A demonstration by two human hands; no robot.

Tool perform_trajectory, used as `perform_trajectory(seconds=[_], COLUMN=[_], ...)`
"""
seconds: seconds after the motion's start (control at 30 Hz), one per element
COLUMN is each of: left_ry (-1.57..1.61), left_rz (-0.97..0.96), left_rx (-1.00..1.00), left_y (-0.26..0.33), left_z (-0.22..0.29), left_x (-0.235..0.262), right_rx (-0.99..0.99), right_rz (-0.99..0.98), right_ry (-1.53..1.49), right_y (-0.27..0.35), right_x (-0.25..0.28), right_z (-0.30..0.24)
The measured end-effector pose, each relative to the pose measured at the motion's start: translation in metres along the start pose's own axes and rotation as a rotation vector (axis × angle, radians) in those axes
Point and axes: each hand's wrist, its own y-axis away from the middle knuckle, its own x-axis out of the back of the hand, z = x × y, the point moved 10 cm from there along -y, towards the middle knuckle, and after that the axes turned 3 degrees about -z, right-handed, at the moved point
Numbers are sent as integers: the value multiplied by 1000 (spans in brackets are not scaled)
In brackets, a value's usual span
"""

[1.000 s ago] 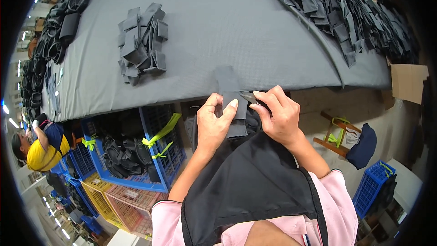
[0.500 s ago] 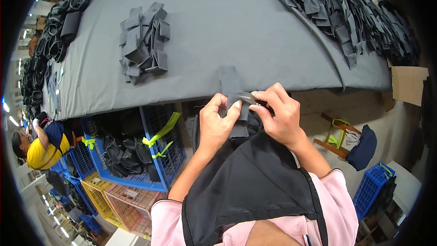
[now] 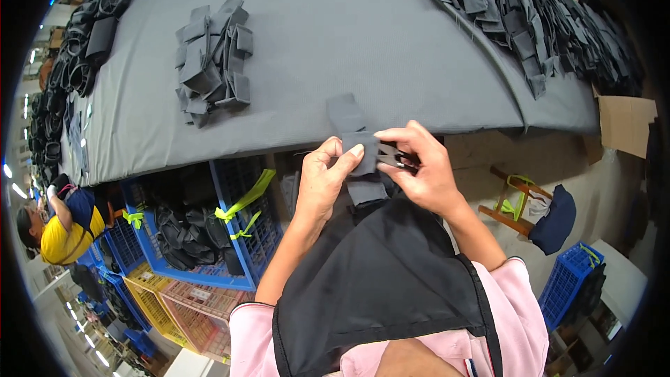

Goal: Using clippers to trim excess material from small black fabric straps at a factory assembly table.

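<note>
Between the thumb and fingers of my left hand (image 3: pixel 322 181) is a dark grey fabric strip (image 3: pixel 343 113), pinched at the table's near edge. Its far end rests on the grey cloth, and its lower part hangs toward my black apron. My right hand (image 3: pixel 427 171) grips small thread snips (image 3: pixel 399 158), whose tips are close against the strip's right side. Whether the blades touch the fabric I cannot tell. Farther left on the table lies a heap of similar grey folded strips (image 3: pixel 211 63).
Grey cloth (image 3: pixel 293 49) covers the table. Many dark strips (image 3: pixel 520 35) lie at the far right, black rolled pieces (image 3: pixel 87 42) at the far left. Below stand blue crates (image 3: pixel 241 237), a wooden stool (image 3: pixel 513 220) and a cardboard box (image 3: pixel 628 126). A person in yellow (image 3: pixel 66 230) is at left.
The snips have turned and sit lower in my right hand, beside the strip instead of across it. My left hand has shifted slightly left with the strip.
</note>
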Motion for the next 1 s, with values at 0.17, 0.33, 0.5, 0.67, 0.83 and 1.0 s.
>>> perform_trajectory(seconds=[0.17, 0.33, 0.5, 0.67, 0.83, 1.0], left_ry=[41, 49, 111, 124, 76, -57], left_rz=[-200, -59, 68, 166, 119, 110], left_rx=[28, 167, 30, 29, 31, -10], left_y=[7, 3, -2, 0, -2, 1], left_z=[-9, -27, -18, -8, -15, -11], left_x=[-10, -1, 19, 17, 18, 20], right_rx=[-131, -535, -151, 40, 87, 95], right_rz=[43, -89, 214, 94, -18, -219], right_ry=[-293, -667, -152, 199, 181, 273], right_y=[-18, -16, 9, 30, 23, 13], right_x=[-16, -54, -3, 7, 5, -1], right_z=[31, 84, 42, 13, 1, -6])
